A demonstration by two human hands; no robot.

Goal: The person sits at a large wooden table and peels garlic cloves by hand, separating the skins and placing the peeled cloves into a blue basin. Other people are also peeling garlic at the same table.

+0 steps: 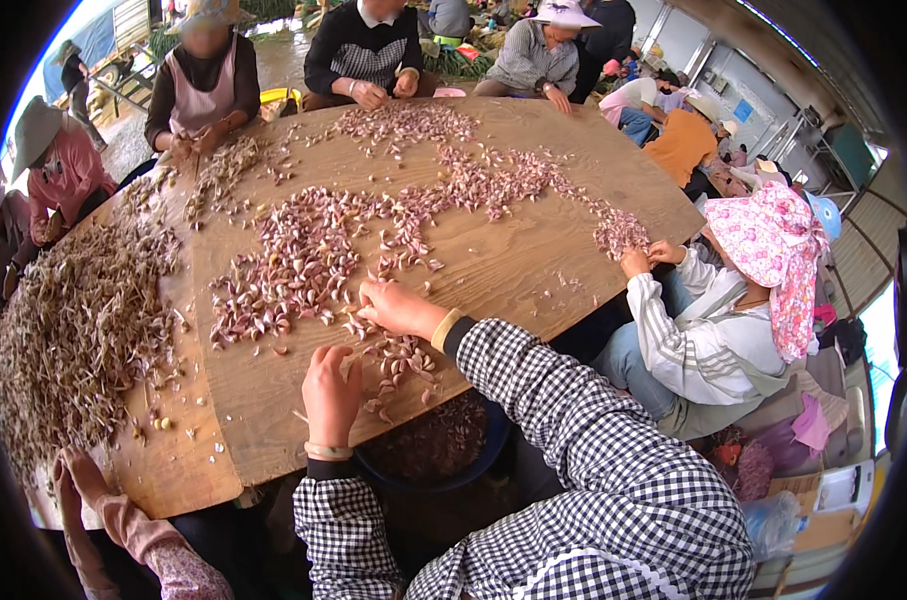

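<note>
Purple-skinned garlic cloves (303, 247) lie in a loose pile across the wooden tabletop (513, 262). My right hand (399, 306) reaches over the near side of that pile, its fingertips among the cloves; whether it grips one is hidden. By the table's near edge is my left hand (332, 394), fingers loosely curled and thumb apart, with no object visible in it. Between my hands and the edge sits a smaller group of cloves (402, 358). Below the edge, a blue tub (498, 442) holds more cloves or skins, partly in shadow.
A large heap of dry garlic stalks and skins (86, 330) covers the table's left side. Co-workers sit around the table; a person in a floral hat (768, 247) handles cloves at right. Another person's hands (82, 476) rest at lower left, near the heap.
</note>
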